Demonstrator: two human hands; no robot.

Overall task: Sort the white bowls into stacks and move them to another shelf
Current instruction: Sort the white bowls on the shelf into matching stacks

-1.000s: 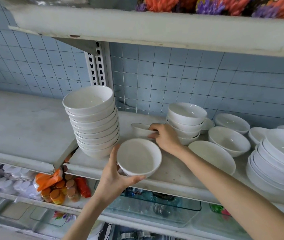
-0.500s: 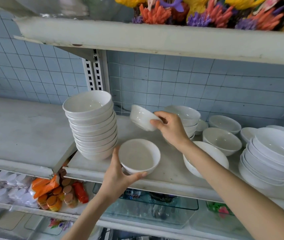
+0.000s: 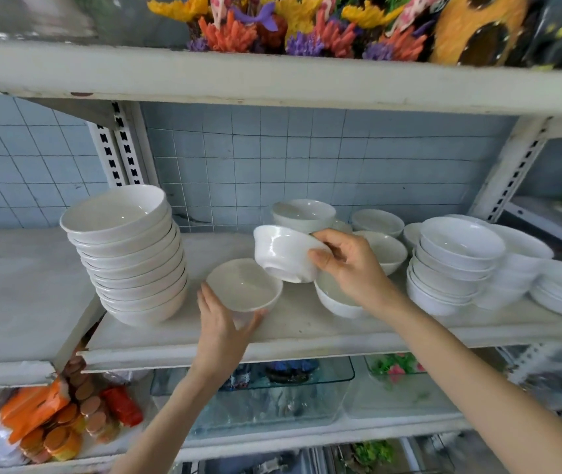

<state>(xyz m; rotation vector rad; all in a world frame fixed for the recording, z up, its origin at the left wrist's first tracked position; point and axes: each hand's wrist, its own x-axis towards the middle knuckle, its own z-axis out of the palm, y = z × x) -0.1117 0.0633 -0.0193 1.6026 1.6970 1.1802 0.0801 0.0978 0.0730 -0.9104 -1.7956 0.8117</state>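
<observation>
The right hand (image 3: 348, 265) grasps a tilted white ceramic bowl (image 3: 283, 254) by its right-hand wall, thumb on the near side and fingers hooked over the rim, and holds it in the air above the worn white shelf board (image 3: 307, 333). This bowl's mouth is turned away toward the blue tiled wall, and its foot ring faces down and toward the viewer. The left hand (image 3: 224, 323) cups the near wall of an upright white ceramic bowl (image 3: 243, 285) that stands on the board, fingers on its left side and thumb curled under its right. With that upright bowl as the mark, the tilted bowl hangs above it and a little to its right. Its lower edge overlaps the upright bowl's right rim in the view, and the view does not settle whether the two touch. The right hand lies further right again, so the left hand is the nearer one and already steadies the target. To nest the two, the tilted bowl would probably have to travel a short way left and down while rolling back until its mouth faces up. Just left of the upright bowl leans a tall stack of larger white bowls (image 3: 132, 254). Just right of it, under the right wrist, sits a single white bowl (image 3: 334, 299). Behind and to its right stands a short stack of small white bowls (image 3: 303, 213), and well to its right are stacks of shallow white bowls (image 3: 454, 265).
</observation>
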